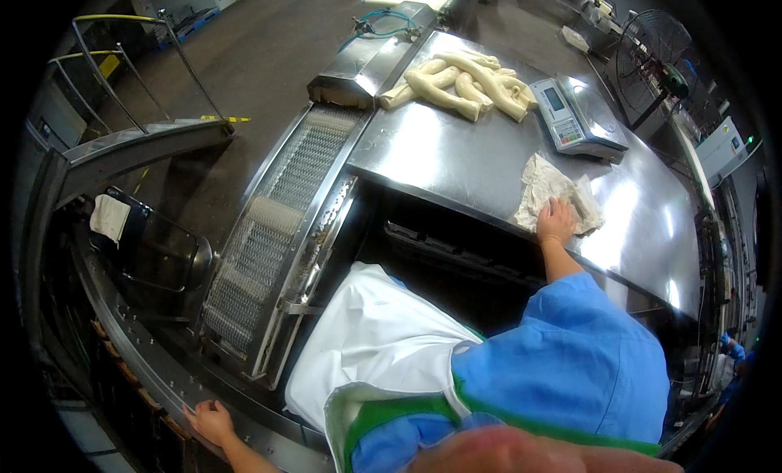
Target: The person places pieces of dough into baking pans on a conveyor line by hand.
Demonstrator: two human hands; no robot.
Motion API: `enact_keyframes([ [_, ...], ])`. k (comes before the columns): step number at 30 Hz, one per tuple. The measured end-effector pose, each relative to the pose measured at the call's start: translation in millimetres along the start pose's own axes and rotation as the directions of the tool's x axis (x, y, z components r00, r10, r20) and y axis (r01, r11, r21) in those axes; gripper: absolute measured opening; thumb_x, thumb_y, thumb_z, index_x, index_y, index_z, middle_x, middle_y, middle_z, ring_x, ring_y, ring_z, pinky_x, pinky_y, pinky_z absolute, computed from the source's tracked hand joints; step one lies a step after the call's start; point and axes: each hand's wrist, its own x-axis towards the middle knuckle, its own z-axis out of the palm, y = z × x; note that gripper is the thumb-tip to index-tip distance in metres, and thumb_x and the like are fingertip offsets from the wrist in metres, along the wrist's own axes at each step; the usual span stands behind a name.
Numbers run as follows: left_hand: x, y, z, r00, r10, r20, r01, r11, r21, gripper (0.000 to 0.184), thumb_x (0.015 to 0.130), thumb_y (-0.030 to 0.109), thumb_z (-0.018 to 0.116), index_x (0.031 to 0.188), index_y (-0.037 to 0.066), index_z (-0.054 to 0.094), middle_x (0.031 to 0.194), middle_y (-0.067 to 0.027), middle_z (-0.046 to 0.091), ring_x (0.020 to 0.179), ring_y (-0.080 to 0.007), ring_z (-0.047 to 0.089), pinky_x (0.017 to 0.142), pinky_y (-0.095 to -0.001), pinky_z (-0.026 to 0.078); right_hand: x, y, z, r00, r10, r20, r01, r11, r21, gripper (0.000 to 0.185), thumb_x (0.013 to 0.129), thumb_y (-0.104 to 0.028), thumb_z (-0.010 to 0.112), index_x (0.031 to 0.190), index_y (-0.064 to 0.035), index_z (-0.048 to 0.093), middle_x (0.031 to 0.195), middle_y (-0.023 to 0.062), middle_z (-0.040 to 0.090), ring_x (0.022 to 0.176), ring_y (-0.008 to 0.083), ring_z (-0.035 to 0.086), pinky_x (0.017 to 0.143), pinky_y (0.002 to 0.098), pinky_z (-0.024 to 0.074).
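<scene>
My right hand (556, 222) lies on a crumpled off-white cloth (538, 186) at the front edge of the steel table (423, 151), its fingers bent into the fabric. Part of the cloth is hidden beneath the hand. Low on the left, my left hand (212, 424) rests against a curved metal rail (155, 383); its fingers are loosely bent and apart, with nothing held. On the table just beyond the cloth stands a digital scale (562, 119) with a display and keypad. Several pale, dough-like ropes (468, 82) lie in a pile at the far left of the table.
A wire-mesh conveyor belt (265, 216) runs along the table's left side, under a metal housing (371, 58). A black chair (155, 237) and metal steps with railings (142, 139) are farther left. A large fan (652, 50) stands at the back right. Another person's blue sleeve (735, 351) shows at the right.
</scene>
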Motion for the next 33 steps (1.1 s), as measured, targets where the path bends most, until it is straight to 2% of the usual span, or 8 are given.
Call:
enact_keyframes([
  [11,-0.1,1.3,-1.9,1.0,-0.003,0.019,0.003,1.0,0.012,0.013,0.077,0.017,0.067,0.087,0.009,0.07,0.113,-0.0032,0.062,0.135,-0.0285,0.029,0.108,-0.0407,0.029,0.1,2.3,6.1,0.999,-0.007,-0.044,0.006,1.0,-0.029,0.036,0.086,-0.035,0.049,0.118,-0.0233,0.061,0.134,0.0021,0.05,0.126,0.0233,0.042,0.103,0.0459,0.03],
  [13,-1.7,4.2,-4.5,1.0,-0.014,0.019,0.013,1.0,0.024,0.013,0.078,0.018,0.066,0.088,0.009,0.07,0.113,-0.0025,0.062,0.135,-0.0276,0.028,0.108,-0.0419,0.029,1.1,4.2,10.6,0.998,-0.001,-0.065,0.002,1.0,0.014,0.036,0.082,-0.034,0.053,0.116,-0.024,0.062,0.133,0.0015,0.05,0.127,0.0236,0.04,0.104,0.0469,0.0288],
  [23,0.4,1.5,-0.5,1.0,-0.017,0.022,0.016,1.0,0.021,0.014,0.078,0.019,0.067,0.088,0.009,0.07,0.112,-0.0032,0.062,0.136,-0.0266,0.027,0.107,-0.043,0.03,1.3,3.8,10.0,0.999,0.003,-0.048,-0.003,1.0,0.0,0.037,0.083,-0.035,0.052,0.117,-0.0243,0.061,0.134,0.002,0.049,0.128,0.0239,0.039,0.104,0.0466,0.0278],
  [29,-1.3,5.0,-7.3,0.998,-0.003,0.061,0.0,0.998,0.06,0.017,0.08,0.021,0.066,0.091,0.01,0.071,0.114,-0.003,0.063,0.134,-0.0299,0.029,0.108,-0.0411,0.03,0.3,1.7,7.2,0.999,0.01,-0.045,-0.01,1.0,-0.005,0.038,0.083,-0.035,0.052,0.118,-0.0242,0.06,0.133,0.0025,0.05,0.128,0.0248,0.039,0.105,0.0465,0.0278],
  [31,-1.5,2.5,-2.1,1.0,0.004,-0.001,-0.004,1.0,0.007,0.015,0.077,0.018,0.067,0.088,0.008,0.069,0.109,-0.0041,0.063,0.135,-0.0279,0.028,0.108,-0.0429,0.028,0.1,0.6,5.7,0.999,0.013,-0.04,-0.014,1.0,-0.005,0.037,0.083,-0.035,0.052,0.118,-0.0236,0.06,0.133,0.0025,0.05,0.128,0.0248,0.039,0.104,0.0459,0.0282],
  [33,-1.1,1.9,-2.7,1.0,0.004,0.006,-0.004,1.0,0.011,0.015,0.077,0.018,0.067,0.088,0.008,0.069,0.11,-0.0041,0.063,0.135,-0.0279,0.028,0.108,-0.0428,0.028,0.5,0.1,2.7,1.0,0.016,-0.01,-0.016,1.0,-0.006,0.038,0.084,-0.035,0.051,0.119,-0.0238,0.06,0.135,0.0022,0.048,0.13,0.0243,0.037,0.105,0.047,0.0271],
])
